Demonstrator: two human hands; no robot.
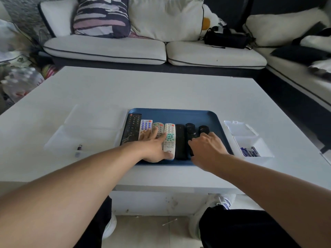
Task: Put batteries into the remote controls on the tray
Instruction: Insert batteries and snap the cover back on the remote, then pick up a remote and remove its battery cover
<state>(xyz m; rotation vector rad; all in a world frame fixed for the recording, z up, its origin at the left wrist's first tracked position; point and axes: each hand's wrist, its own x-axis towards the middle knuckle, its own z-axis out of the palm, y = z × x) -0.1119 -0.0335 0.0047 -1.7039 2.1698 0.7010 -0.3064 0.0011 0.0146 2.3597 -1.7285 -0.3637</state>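
Blue tray (179,113) w/ 7 remotes in a row, mid table (161,86). L hand (154,145) flat, fingers spread over grey remote (158,127), thumb against white remote (169,138). R hand (208,149) curled on black remotes (189,129); batteries (249,152) in clear box (254,140) right of tray.

- One blue tray (172,113)
- Seven remote controls on it: three light-coloured (169,138), four black (179,142)
- Two clear plastic boxes: one left (93,126), one right (250,140)
- One loose battery (79,147) in the left box
- A cluster of blue batteries (249,152) (too bunched to count)
- Two hands: left (154,145), right (207,149)
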